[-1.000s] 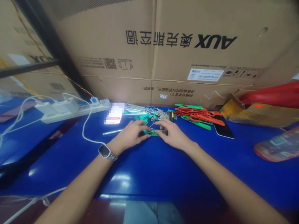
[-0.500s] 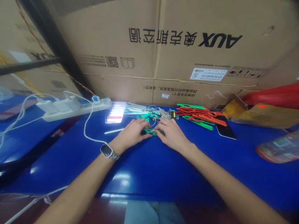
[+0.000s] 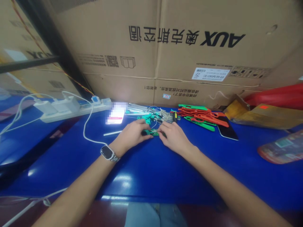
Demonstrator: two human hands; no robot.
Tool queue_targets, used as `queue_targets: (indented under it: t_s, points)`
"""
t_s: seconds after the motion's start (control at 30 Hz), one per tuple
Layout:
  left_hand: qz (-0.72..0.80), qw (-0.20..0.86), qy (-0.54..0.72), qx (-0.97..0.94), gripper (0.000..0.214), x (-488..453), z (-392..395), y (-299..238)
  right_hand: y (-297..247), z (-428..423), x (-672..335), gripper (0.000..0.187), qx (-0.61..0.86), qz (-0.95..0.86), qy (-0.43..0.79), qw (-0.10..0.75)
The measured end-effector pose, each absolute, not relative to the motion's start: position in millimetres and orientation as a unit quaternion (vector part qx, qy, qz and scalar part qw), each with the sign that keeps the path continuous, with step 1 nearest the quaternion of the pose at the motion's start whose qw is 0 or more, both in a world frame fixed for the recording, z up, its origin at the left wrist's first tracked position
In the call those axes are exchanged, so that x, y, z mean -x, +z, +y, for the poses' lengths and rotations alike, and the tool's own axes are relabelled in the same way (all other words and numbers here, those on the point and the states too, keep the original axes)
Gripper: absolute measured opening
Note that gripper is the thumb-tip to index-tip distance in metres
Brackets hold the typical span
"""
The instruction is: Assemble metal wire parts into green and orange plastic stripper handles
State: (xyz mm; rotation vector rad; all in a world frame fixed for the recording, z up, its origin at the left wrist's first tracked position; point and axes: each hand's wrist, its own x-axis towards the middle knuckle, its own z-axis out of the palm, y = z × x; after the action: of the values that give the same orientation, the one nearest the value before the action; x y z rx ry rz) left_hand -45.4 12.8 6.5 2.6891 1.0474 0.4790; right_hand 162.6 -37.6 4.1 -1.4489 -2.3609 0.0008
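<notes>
My left hand, with a watch on its wrist, and my right hand meet over a small green circuit board lying on the blue table. The fingers of both hands are curled and pinch the board's two ends. Thin white wires run from the board toward a heap of green parts and metal probes just behind my fingers. Most of the board is hidden under my fingers.
Red and green plastic clips lie at the back right beside a dark phone. A lit phone, a metal rod, a white power strip with chargers and a large cardboard box stand behind.
My right hand has slid left along the board, covering more of it. The left hand stays on its end.
</notes>
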Motion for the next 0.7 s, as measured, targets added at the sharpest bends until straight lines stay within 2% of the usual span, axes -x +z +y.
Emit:
queue_targets:
  t_s: [0.3,0.53,0.7]
  points:
    - [0.331,0.097,0.164,-0.924,0.022,45.0,12.9,6.7,3.8,-39.9,-160.9,0.013,0.53,-0.827,0.034,0.185]
    - [0.296,0.057,0.145,-0.943,0.017,42.4,10.6,6.1,7.2,-36.4,-161.7,0.011,0.562,-0.793,0.115,0.205]
    - [0.284,0.042,0.142,-0.947,0.017,40.4,8.1,6.5,11.2,-35.7,-161.9,0.012,0.566,-0.792,0.114,0.198]
